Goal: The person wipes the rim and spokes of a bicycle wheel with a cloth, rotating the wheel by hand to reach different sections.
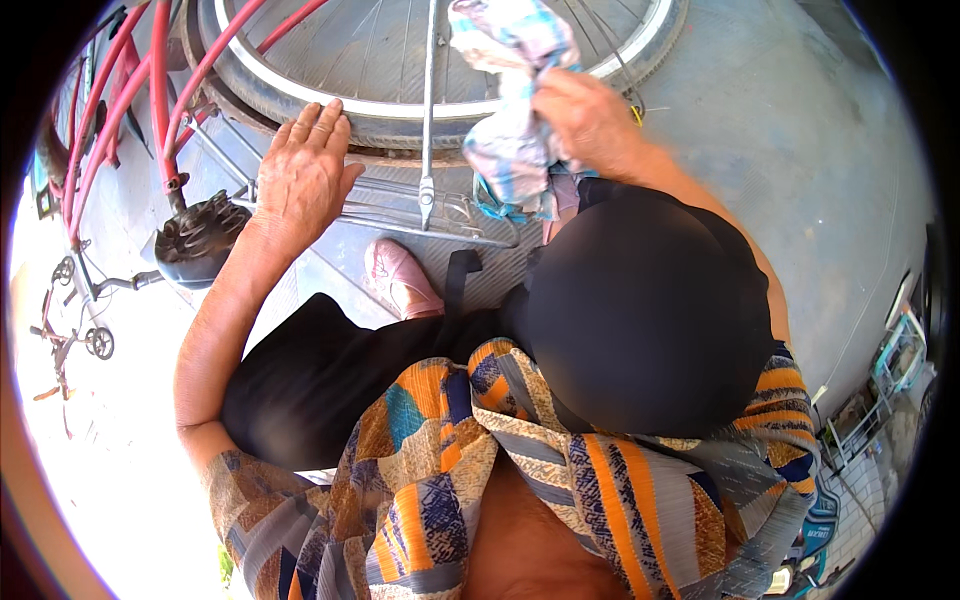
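Note:
A bicycle with a red frame (160, 90) lies in front of me, its spoked wheel with a pale rim and dark tyre (390, 133) at the top of the view. My left hand (305, 175) rests on the tyre with its fingers stretched out flat. A crumpled checked cloth (500, 150) in white, pink and blue is bunched in my right hand (590, 120), at the right part of the wheel. The cloth hides part of the rim and spokes. A silver stay (430, 100) crosses the wheel between my hands.
The metal rear rack (385, 213) lies on the near side of the wheel. A worn black saddle (200, 240) is below the red tubes. My pink shoe (398, 275) stands close to the rack on the grey floor (780, 190). A folded scooter-like frame (75, 325) is at far left.

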`<state>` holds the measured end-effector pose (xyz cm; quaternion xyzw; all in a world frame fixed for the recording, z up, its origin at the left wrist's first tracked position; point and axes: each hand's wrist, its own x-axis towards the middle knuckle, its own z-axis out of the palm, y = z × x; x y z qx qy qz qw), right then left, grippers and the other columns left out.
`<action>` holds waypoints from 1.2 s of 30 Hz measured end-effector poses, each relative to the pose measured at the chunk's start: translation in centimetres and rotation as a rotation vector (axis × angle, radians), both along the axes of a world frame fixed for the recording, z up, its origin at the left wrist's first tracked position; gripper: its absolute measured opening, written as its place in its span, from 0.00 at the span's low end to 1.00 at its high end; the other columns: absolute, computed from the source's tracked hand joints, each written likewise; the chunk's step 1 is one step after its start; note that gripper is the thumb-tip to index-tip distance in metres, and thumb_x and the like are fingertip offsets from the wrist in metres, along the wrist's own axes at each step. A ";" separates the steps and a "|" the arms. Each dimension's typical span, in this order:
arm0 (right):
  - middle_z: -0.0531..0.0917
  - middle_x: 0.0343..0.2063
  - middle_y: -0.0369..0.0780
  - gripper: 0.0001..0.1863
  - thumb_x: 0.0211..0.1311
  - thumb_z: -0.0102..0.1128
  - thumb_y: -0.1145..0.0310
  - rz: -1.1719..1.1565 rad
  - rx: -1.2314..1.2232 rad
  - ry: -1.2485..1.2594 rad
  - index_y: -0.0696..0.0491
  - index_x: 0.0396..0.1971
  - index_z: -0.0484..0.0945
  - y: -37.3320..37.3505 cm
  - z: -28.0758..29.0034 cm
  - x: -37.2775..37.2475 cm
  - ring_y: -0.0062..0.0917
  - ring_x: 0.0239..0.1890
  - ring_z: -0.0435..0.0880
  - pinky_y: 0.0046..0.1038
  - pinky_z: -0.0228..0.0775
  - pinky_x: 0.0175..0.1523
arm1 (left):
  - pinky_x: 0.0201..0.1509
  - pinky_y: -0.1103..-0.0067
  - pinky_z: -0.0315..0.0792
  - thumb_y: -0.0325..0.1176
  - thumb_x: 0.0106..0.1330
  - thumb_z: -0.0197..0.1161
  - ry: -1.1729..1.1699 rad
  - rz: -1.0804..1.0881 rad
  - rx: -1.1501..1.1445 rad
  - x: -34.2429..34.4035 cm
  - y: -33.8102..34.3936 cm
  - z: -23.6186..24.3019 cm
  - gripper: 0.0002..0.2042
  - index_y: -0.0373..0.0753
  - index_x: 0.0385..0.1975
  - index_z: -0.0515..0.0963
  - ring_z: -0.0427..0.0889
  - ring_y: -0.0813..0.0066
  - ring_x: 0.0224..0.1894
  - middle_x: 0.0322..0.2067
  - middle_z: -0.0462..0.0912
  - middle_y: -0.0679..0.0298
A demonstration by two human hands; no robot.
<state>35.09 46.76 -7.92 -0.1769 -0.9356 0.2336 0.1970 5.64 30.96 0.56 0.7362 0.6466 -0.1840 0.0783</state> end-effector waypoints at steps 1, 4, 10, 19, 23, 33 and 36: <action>0.76 0.28 0.37 0.01 0.54 0.59 0.74 0.002 -0.038 0.062 0.53 0.26 0.79 -0.9 -0.1 -1.0 0.32 0.33 0.81 0.34 0.75 0.39 | 0.70 0.64 0.64 0.36 0.59 0.70 0.002 -0.012 0.024 0.0 0.6 -0.3 0.28 0.33 0.59 0.74 0.68 0.56 0.68 0.65 0.71 0.54; 0.76 0.27 0.38 0.03 0.54 0.61 0.70 0.125 -0.080 0.199 0.52 0.25 0.80 -3.2 -1.0 -6.9 0.30 0.33 0.81 0.34 0.75 0.40 | 0.71 0.63 0.64 0.35 0.59 0.70 -0.092 0.003 0.046 -0.5 -0.6 0.4 0.27 0.33 0.58 0.74 0.69 0.55 0.67 0.64 0.72 0.54; 0.76 0.29 0.37 0.02 0.53 0.60 0.72 0.153 -0.039 0.221 0.53 0.25 0.79 -2.5 -0.6 -6.4 0.30 0.35 0.81 0.33 0.74 0.41 | 0.72 0.65 0.63 0.36 0.62 0.68 -0.157 0.011 0.047 -1.1 -0.8 -0.1 0.23 0.34 0.56 0.77 0.69 0.61 0.68 0.64 0.73 0.56; 0.76 0.28 0.38 0.02 0.53 0.58 0.74 -0.079 0.099 -0.028 0.55 0.26 0.78 1.2 -0.7 1.5 0.32 0.33 0.80 0.33 0.74 0.39 | 0.71 0.62 0.62 0.35 0.61 0.69 -0.063 0.012 0.102 -0.9 -0.5 -0.6 0.22 0.33 0.54 0.78 0.72 0.57 0.66 0.61 0.76 0.54; 0.75 0.28 0.38 0.04 0.52 0.59 0.72 0.001 0.029 0.101 0.54 0.22 0.76 -2.0 -0.1 -3.2 0.30 0.32 0.81 0.32 0.74 0.39 | 0.71 0.62 0.63 0.34 0.59 0.69 -0.248 -0.112 0.103 0.3 1.0 -1.1 0.23 0.31 0.54 0.77 0.71 0.55 0.66 0.61 0.75 0.52; 0.77 0.31 0.39 0.03 0.50 0.60 0.73 0.179 -0.060 0.205 0.55 0.26 0.78 -1.9 -0.7 -4.9 0.32 0.36 0.81 0.35 0.73 0.42 | 0.71 0.62 0.62 0.33 0.64 0.66 -0.012 -0.041 0.057 -1.5 -0.7 -0.3 0.19 0.35 0.53 0.78 0.71 0.60 0.66 0.62 0.75 0.56; 0.76 0.30 0.38 0.04 0.48 0.59 0.75 0.084 0.044 0.059 0.56 0.26 0.77 0.1 0.1 0.2 0.34 0.35 0.81 0.35 0.72 0.41 | 0.72 0.62 0.61 0.35 0.65 0.66 0.036 -0.026 0.056 -1.3 0.1 0.0 0.19 0.38 0.54 0.79 0.71 0.62 0.67 0.63 0.75 0.61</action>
